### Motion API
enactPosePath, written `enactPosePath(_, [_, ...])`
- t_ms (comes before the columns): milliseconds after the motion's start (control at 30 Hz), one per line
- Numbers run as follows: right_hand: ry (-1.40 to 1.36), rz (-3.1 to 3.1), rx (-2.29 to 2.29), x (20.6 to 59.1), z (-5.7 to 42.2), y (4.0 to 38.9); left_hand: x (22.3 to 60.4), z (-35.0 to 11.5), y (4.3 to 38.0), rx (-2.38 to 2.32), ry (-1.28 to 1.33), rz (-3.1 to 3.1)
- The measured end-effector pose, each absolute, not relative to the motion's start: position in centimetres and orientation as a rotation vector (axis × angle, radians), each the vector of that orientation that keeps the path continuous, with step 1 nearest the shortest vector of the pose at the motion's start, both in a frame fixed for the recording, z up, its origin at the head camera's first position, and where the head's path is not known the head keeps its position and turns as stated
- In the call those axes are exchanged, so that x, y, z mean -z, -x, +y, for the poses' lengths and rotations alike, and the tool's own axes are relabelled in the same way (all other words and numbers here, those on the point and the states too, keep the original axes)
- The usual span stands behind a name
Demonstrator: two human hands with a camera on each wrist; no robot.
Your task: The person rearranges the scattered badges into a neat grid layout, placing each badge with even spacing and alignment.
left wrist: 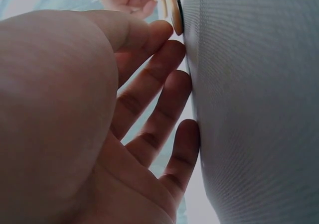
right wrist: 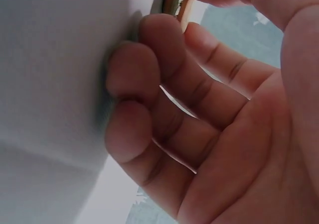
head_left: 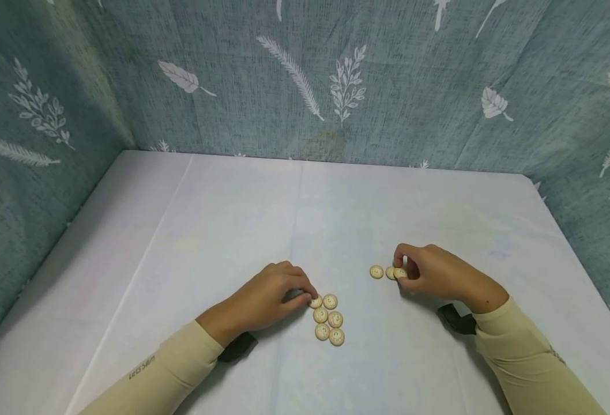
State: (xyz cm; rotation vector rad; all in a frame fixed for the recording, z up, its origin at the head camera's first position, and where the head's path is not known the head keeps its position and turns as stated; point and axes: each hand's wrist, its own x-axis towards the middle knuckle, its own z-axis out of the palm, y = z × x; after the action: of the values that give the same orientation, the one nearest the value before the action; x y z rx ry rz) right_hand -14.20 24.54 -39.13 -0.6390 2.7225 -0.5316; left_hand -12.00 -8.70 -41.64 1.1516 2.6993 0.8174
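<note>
In the head view, several round, pale wooden buttons (head_left: 335,319) lie in two columns near the middle of the white tabletop. My left hand (head_left: 271,294) touches the edge of the button (head_left: 316,302) at the top left of this group, thumb and index fingertips beside it. The left wrist view shows its fingers loosely extended against the cloth. Farther right, my right hand (head_left: 437,274) pinches a button (head_left: 400,274) between thumb and index finger. That button partly overlaps another button (head_left: 390,272), and a third button (head_left: 376,271) lies just left of them.
A white cloth (head_left: 206,230) with fold lines covers the table. Green leaf-patterned fabric (head_left: 232,104) rises at the back and both sides. Dark wrist devices (head_left: 237,347) sit under both forearms, which wear beige sleeves (head_left: 170,363).
</note>
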Motion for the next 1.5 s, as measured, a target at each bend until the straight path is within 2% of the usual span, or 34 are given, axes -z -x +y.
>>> enactPosePath(1500, [0.603, 2.656, 0.56, 39.12, 25.47, 14.74, 41.62, -8.79, 12.13, -0.838, -1.169, 2.686])
